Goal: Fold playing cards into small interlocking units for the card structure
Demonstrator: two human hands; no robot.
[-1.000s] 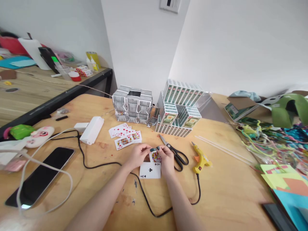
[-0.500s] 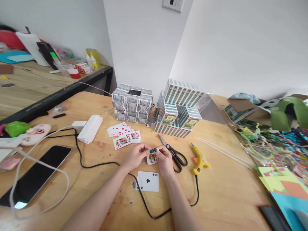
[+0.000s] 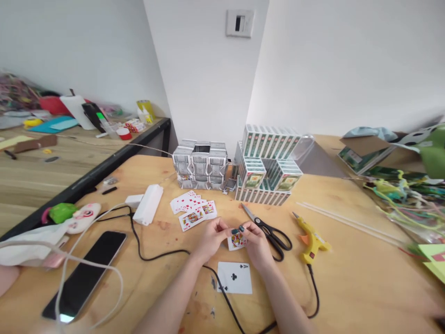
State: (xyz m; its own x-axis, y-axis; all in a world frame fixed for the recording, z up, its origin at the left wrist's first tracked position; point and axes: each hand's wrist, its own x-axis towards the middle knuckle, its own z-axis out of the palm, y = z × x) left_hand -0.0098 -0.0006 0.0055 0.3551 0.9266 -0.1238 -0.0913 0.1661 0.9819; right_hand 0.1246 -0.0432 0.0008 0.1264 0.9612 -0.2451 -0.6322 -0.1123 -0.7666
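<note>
Between the fingertips of both hands, a white, rectangular pasteboard court card (image 3: 237,242) patterned in red, yellow and black was held with its printed face partly covered. Its upper edge was pinched by the left hand (image 3: 212,237) and the right hand (image 3: 257,245), the thumbs nearly meeting and each pressed toward its own forefinger with hardly any gap to be seen. Whether the card was folded, or its lower edge touched the table, could not be told.

By its look, the card was judged to be very light and thin, springy rather than limp, with a coating likely to let it slide under a dry finger. It would be creased easily by a hard squeeze, so a light pinch at opposite edges or corners would be best used, with the middle left unpressed.

Nearer the wearer than the fingers, a white ace of clubs card (image 3: 234,278) was laid flat and untouched. Just beside the right fingers, slim steel scissors with black handles (image 3: 257,221) were rested with slightly parted blades, and farther right a yellow plastic glue gun (image 3: 311,241) was placed. Beyond the left fingers, a loose spread of white, red-suited playing cards (image 3: 190,204) was overlapped face up. Farther beyond, a grey-patterned blocky structure of cards (image 3: 200,169) was stood beside a stepped stack of green-and-white card boxes (image 3: 269,144).
</note>
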